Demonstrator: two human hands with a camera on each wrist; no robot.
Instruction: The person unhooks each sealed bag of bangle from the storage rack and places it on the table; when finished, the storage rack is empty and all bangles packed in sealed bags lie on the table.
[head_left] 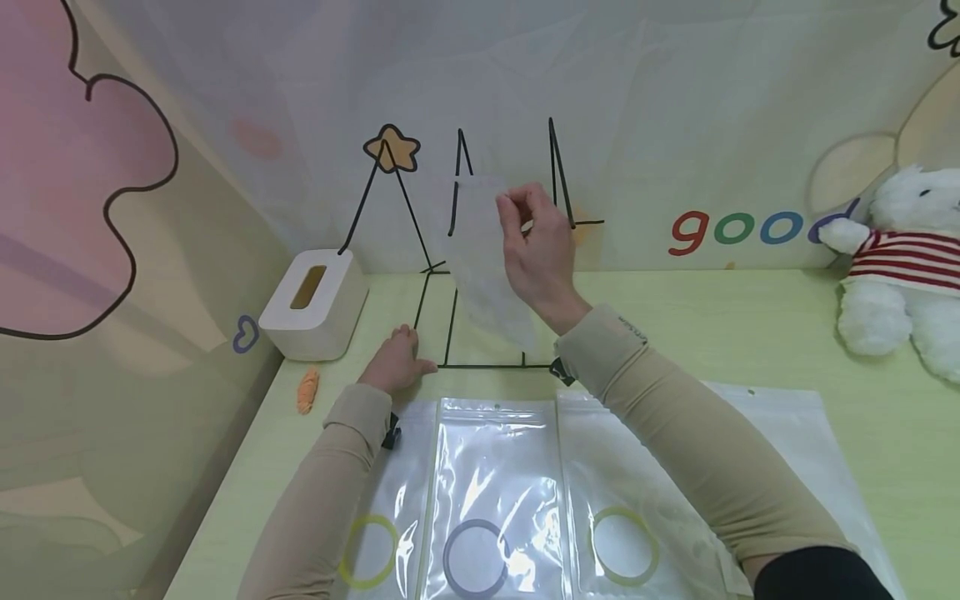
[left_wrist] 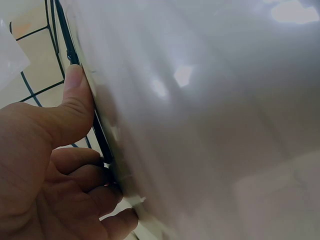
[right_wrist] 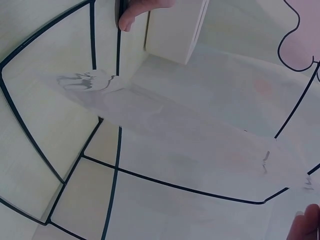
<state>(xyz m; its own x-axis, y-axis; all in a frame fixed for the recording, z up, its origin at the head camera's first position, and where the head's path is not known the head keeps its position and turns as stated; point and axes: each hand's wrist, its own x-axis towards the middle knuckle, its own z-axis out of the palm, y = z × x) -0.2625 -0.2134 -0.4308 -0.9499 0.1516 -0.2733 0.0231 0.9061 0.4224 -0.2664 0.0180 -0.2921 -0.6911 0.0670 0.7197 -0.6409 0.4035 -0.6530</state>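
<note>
My right hand [head_left: 542, 250] pinches a thin, translucent plastic sheet [head_left: 483, 250] near its upper right edge. The sheet hangs in front of a black wire rack [head_left: 487, 366], whose wires show faintly or vanish behind it. In the right wrist view the sheet [right_wrist: 190, 125] stretches across the wires, crinkled near both ends. Down at the rack's front left corner, my left hand [head_left: 401, 360] grips the base. The left wrist view shows the thumb [left_wrist: 75, 82] against a black wire, with the other fingers curled below it.
Clear zip bags [head_left: 498, 442] lie flat in front of the rack, with yellow and lavender ring shapes on them. A white tissue box [head_left: 330, 333] stands left, beside a small orange object [head_left: 307, 391]. A white plush toy [head_left: 915, 267] sits at the far right against the backdrop.
</note>
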